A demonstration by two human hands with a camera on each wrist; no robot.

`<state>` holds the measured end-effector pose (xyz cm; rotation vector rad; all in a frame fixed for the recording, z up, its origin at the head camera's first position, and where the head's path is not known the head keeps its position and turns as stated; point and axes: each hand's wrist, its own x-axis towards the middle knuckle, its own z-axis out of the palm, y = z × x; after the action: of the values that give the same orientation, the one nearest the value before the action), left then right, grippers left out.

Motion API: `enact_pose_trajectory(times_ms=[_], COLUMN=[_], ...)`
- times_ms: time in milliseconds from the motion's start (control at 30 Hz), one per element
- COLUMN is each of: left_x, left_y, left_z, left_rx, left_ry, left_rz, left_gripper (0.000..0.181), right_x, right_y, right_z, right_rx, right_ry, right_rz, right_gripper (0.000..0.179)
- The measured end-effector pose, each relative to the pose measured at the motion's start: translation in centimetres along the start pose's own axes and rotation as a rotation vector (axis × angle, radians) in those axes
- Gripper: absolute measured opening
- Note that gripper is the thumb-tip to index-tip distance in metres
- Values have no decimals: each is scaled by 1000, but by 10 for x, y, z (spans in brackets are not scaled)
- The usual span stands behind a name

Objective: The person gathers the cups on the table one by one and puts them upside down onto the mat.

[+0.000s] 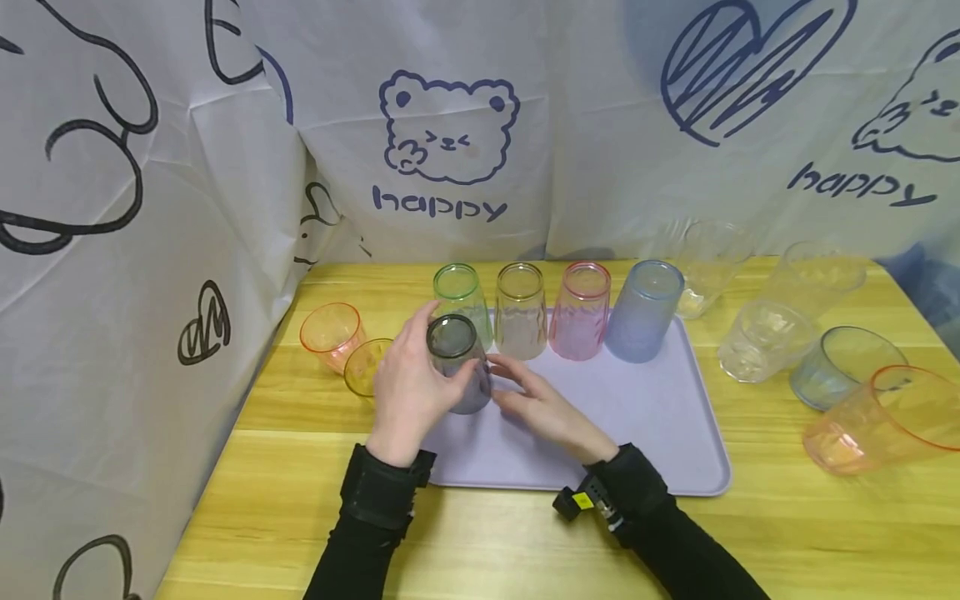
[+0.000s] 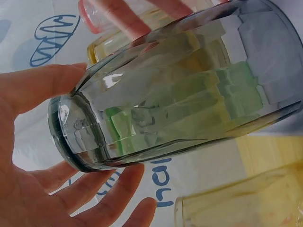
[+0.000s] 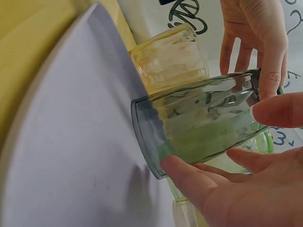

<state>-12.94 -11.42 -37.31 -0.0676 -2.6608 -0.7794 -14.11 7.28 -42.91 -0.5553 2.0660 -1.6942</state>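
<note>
My left hand [image 1: 411, 392] grips a smoky grey drinking glass [image 1: 470, 392] around its narrow base end, thumb on one side and fingers on the other. The glass is upside down, with its wide rim close over the lilac tray [image 1: 622, 442]. Fairly straight fingers of my right hand [image 1: 546, 410] touch the glass's right side. Behind it, a green glass [image 1: 457, 287], a yellowish glass [image 1: 521, 321], a pink glass [image 1: 580, 321] and a blue glass [image 1: 645, 321] stand upside down in a row along the tray's back edge. The green one is partly hidden.
Left of the tray are an orange-rimmed glass [image 1: 333, 337] and a yellow glass [image 1: 362, 371], partly behind my left hand. To the right are several clear glasses [image 1: 765, 342], a blue-grey glass [image 1: 832, 371] and an orange glass [image 1: 862, 429]. White printed cloth [image 1: 585, 167] hangs behind the table.
</note>
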Motion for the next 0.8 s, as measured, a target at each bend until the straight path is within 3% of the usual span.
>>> enact_pose_trajectory(times_ms=[367,800], left_x=[1,1], left_y=[-3,-4], left_z=[-3,0], left_rx=[6,11], left_ry=[-45,-37], left_rz=[-19,-21], left_gripper=[84,85], right_x=[1,1], right_y=[3,2], right_z=[4,4], right_rx=[4,-26], right_ry=[-7,12], right_rz=[22,42], right_gripper=[62,63])
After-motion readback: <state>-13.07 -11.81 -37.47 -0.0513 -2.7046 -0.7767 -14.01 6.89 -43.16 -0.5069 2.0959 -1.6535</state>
